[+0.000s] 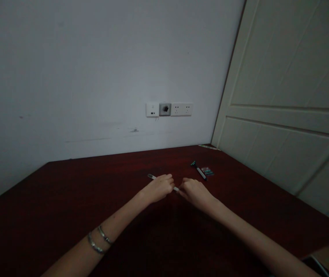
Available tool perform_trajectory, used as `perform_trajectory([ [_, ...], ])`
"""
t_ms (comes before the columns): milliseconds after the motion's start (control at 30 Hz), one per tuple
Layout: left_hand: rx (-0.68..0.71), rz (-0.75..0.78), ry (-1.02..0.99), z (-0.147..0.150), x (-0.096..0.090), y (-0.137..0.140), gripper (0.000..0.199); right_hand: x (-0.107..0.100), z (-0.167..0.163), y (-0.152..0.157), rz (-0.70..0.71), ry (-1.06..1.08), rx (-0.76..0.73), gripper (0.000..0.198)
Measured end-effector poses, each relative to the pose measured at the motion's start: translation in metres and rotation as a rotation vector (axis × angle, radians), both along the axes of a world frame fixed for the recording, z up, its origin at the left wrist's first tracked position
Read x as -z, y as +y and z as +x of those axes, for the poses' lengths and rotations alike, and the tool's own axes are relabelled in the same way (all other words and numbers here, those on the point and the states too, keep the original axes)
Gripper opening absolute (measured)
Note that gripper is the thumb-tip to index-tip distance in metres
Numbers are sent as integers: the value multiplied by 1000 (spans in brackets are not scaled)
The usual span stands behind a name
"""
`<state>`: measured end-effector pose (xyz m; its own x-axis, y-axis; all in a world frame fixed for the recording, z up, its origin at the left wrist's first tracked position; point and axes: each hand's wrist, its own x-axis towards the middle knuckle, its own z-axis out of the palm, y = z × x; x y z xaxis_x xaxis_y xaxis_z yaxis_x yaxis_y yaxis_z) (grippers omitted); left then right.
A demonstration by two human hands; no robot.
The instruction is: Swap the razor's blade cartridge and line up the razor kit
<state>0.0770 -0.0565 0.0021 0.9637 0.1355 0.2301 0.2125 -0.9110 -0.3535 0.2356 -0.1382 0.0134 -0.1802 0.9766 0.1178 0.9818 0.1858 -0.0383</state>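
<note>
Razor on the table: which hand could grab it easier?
Probably the right hand: it is nearer the razor, while the left hand is farther away, holding the thin white stick. The right also seems to touch the stick, though.

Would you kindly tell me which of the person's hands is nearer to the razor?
Right. The right hand is just on the near side of the razor, not touching it; the left hand is farther away, to the razor's left.
</note>
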Motion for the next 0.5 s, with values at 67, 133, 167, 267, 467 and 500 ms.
perform_trajectory([
  [67,-18,5,0,0,-1,-1,12,3,-3,2,9,-22,17,24],
  [133,-27,14,3,0,-2,-1,12,4,-6,4,11,-40,21,25],
  [167,-26,21,5,0,-2,0,12,4,-6,4,13,-45,19,25],
  [267,-20,38,4,0,-2,1,11,5,-6,2,18,-32,17,23],
  [467,-68,1,-115,0,-13,-2,18,5,11,3,106,135,19,21],
  [500,-77,-12,-149,-1,-16,-2,20,5,18,4,128,172,19,21],
])
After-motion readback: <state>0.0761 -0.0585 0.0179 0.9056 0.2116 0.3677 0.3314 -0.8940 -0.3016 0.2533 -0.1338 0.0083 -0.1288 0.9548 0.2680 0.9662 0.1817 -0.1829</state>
